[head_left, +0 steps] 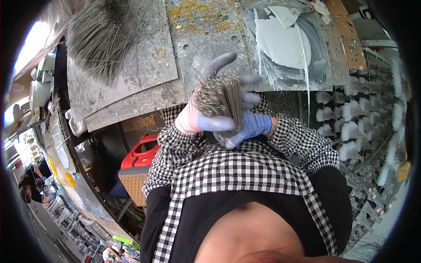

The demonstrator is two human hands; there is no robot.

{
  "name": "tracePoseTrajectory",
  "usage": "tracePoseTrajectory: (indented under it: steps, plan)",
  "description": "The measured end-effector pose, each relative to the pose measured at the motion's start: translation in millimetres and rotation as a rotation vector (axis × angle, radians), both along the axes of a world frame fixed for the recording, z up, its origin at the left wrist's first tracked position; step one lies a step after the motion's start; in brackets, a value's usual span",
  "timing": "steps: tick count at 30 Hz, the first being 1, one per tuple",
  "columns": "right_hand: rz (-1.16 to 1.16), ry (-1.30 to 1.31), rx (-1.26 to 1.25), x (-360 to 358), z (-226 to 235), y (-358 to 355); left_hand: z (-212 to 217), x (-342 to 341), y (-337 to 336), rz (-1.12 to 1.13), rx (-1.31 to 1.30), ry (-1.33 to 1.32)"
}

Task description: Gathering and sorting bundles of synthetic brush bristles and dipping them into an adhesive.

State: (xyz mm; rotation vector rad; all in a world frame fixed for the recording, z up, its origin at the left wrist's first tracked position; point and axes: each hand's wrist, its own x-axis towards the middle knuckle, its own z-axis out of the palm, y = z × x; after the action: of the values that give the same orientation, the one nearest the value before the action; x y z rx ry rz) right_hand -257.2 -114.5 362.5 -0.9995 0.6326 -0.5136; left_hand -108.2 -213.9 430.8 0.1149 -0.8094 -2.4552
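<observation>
A bundle of thin grey metal wires (231, 103) is held between my two hands, in front of my checked apron and close to the table's near edge. My left hand (193, 116), in a white and blue glove, closes round the bundle from the left, one finger raised above it. From the lower right my right hand (255, 126), in a blue glove, grips the same bundle. The wire ends blur slightly at the top. A larger heap of similar wires (98, 41) lies on a grey board at the far left.
Yellow rubber bands (193, 15) are scattered at the table's far middle. White paste (285, 46) covers a plate at the right. Racks of white bristle tufts (353, 114) stand beside me on the right. A red-backed chair (142, 153) sits at left; another person (35, 179) is beyond.
</observation>
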Motion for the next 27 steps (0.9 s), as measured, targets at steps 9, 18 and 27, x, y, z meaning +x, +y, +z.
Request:
tracePoseTrajectory:
  steps: [9, 18, 27]
  plan:
    - [-0.528, 0.475, -0.781, -33, 51, -57, 68, -6, -14, 0.646, -1.137, -0.223]
    - [-0.874, 1.062, -1.184, 6, -35, -100, -21, -47, -49, 0.959, -1.093, -0.489]
    - [-0.362, 1.121, -1.067, -36, 14, -110, -50, -34, -63, 0.736, -0.853, -0.609]
